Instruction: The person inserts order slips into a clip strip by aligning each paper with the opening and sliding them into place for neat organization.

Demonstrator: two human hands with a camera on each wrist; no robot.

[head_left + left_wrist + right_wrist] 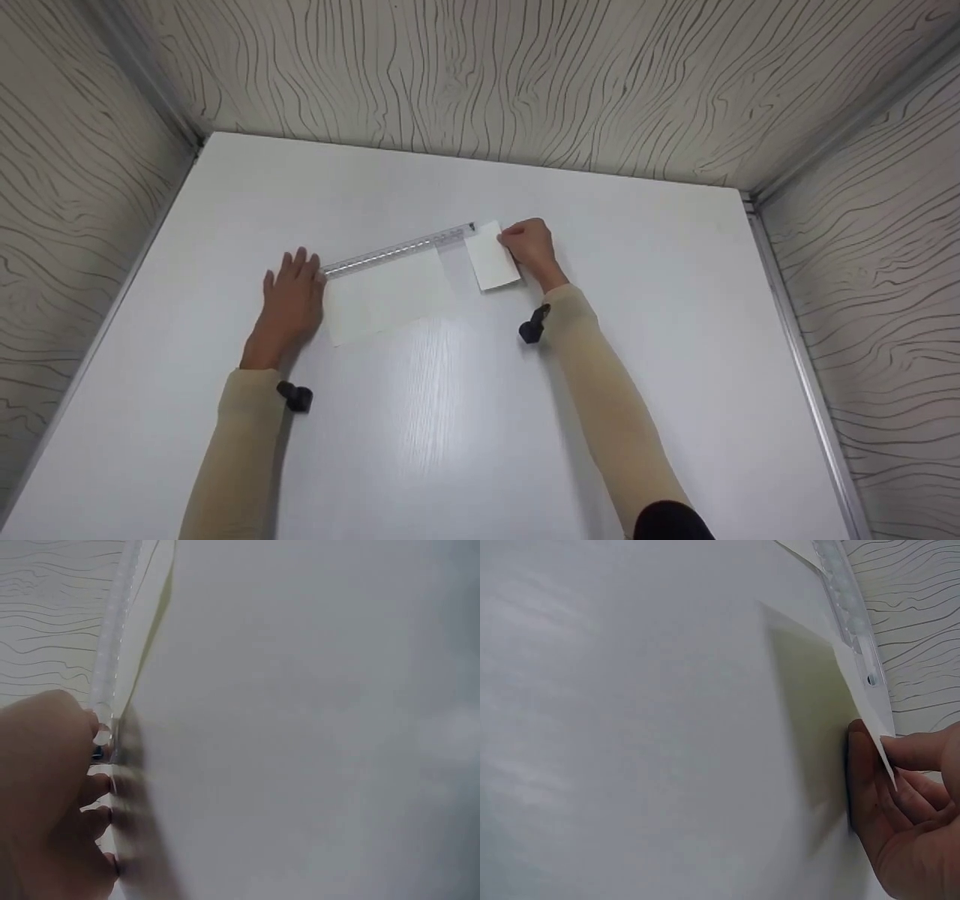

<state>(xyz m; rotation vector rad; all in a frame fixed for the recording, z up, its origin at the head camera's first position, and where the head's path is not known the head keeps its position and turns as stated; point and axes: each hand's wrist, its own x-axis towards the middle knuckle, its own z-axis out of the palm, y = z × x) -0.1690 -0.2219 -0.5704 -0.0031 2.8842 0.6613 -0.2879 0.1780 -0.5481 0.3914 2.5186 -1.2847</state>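
A clear ruler [397,251] lies slanted along the far edge of a pale sheet of paper [386,296]. My left hand [291,306] rests at the ruler's left end, its fingers mostly straight and spread. In the left wrist view, its thumb [56,716] is at the end of the ruler [112,637]. With thumb and fingers, my right hand [531,246] pinches the right edge of a small white piece of paper [491,259] beside the ruler's right end. The right wrist view shows that piece tilted up, with shadow beneath it and the right hand [907,817] at its edge.
Everything lies on a white table [427,450]. Wood-patterned panels [450,75] stand behind it and on both sides, joined by metal rails [806,375]. A small black camera [534,324] sits at the right wrist, and another black camera [295,397] at the left.
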